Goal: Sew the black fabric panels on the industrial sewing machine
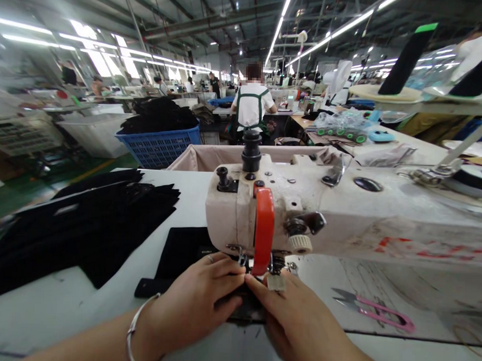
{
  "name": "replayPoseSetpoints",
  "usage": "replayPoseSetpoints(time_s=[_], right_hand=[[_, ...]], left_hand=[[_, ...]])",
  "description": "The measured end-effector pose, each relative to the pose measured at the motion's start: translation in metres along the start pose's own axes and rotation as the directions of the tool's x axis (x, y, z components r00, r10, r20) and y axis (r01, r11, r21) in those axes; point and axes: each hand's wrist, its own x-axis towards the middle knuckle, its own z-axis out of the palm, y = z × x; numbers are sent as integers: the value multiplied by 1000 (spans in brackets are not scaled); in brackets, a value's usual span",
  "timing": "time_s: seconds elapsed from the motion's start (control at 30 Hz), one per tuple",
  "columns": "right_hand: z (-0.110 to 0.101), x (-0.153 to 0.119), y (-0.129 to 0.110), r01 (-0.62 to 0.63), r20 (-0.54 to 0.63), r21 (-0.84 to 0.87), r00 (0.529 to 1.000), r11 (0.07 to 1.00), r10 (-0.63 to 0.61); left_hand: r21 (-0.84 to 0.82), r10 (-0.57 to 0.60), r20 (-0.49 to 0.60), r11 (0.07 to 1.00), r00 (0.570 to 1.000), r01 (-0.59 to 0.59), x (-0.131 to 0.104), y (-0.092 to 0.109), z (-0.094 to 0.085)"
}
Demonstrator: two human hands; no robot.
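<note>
A black fabric piece [182, 252] with a small label lies under the head of a white sewing machine [234, 212], beside an orange-red guard [264, 228]. My left hand [200, 289], with a bangle at the wrist, holds the fabric down just left of the presser area, fingers close together and thumb nearer me. My right hand [291, 314] grips the fabric's near edge from the right; its index finger reaches the left fingertips, and its thumb is hidden. The needle and the stitching spot are hidden behind the guard and fingers.
Pink-handled thread snips [379, 310] lie right of my right hand. Black cut pieces [89, 217] are stacked at the left. Beyond the table stand a blue basket [159, 146] of black fabric and a seated person [251, 104]. Black thread cones [405, 62] rise at the right.
</note>
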Motion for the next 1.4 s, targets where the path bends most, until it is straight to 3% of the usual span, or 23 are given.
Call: replayPoseSetpoints(time_s=[0.17,0.33,0.5,0.6,0.73,0.83,1.03,1.4], right_hand=[[-5,3,-2,-62,-48,82,997,995,66],[-6,5,3,-203,-165,29,965,979,205],[-11,9,6,-228,-106,-107,970,968,217],[-13,9,6,-227,-78,-182,973,957,216],[-8,8,2,-69,-171,-22,983,997,64],[-1,9,0,12,-172,53,985,999,-3],[6,12,0,4,-211,49,977,999,7],[8,17,7,-12,-241,10,970,1000,14]], left_hand=[[80,30,-25,996,999,-28,3,-8,2],[120,141,45,982,989,-145,0,-29,-5],[-2,116,56,993,992,-116,-7,-51,-11],[-21,124,11,992,992,-124,-5,-41,-8],[11,82,-84,997,993,-81,-1,-13,2],[-6,41,-138,999,990,-42,1,-1,6],[-79,6,-158,997,987,-19,1,-3,8],[-39,-46,-146,998,988,41,12,-13,11]])
